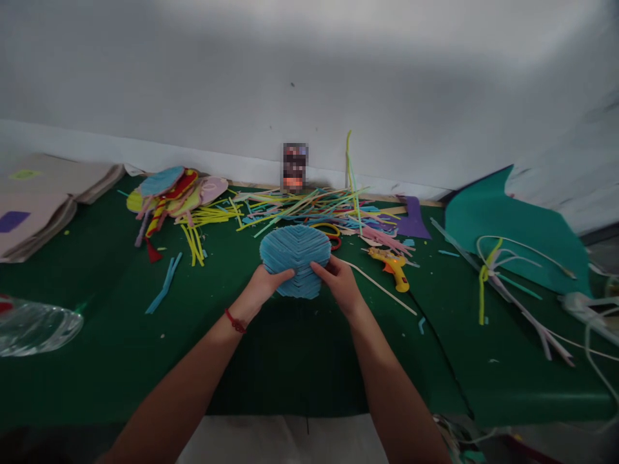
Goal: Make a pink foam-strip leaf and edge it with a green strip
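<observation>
The left hand and right hand are pinching the blue herringbone-ribbed panel between thumbs and fingers at its lower sides. Both forearms are slanting inward toward it.

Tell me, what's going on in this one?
A person holds a blue ridged piece above a green tabletop, the left hand and right hand on either side, thumbs on the face toward the camera. Behind it lies a loose heap of coloured strips. A yellow glue gun lies to the right, untouched, and several flat coloured shapes are piled at the back left.
</observation>
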`<state>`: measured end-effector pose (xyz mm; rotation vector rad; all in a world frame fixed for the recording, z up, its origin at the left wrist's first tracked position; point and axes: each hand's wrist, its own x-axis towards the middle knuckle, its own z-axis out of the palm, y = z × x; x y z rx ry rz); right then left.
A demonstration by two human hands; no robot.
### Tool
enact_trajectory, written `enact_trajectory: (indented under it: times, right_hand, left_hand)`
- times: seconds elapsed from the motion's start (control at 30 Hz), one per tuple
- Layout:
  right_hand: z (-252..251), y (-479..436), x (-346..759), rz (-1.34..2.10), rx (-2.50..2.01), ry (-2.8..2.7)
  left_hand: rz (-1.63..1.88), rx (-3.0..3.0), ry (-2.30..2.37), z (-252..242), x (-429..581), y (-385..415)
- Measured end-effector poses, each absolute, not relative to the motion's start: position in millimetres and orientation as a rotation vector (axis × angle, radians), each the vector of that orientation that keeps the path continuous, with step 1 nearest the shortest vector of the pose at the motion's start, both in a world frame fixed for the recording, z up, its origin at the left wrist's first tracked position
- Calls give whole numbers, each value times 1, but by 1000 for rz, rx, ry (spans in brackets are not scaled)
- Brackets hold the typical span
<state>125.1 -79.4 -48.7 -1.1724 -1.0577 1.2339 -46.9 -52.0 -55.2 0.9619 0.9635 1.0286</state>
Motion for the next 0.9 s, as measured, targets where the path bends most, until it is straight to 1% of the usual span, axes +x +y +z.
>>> enact_trajectory:
  times: [0.43, 0.6, 0.73, 0.9]
  right_hand:
    - [-50, -78, 125, 1228, -1192, -1078]
    - [-52, -76, 123, 1173, -1164, -1076]
    - [-54, -79, 113, 1122, -1213, -1054]
    - [-53, -90, 95, 1176, -1299, -1230]
  left_hand:
    - [1010, 1026, 974, -55, -49, -49]
    - [1027, 973, 937, -56, -48, -50]
    - [1122, 939, 993, -59, -47, -51]
    - [1383, 903, 1093, -58, -52, -43]
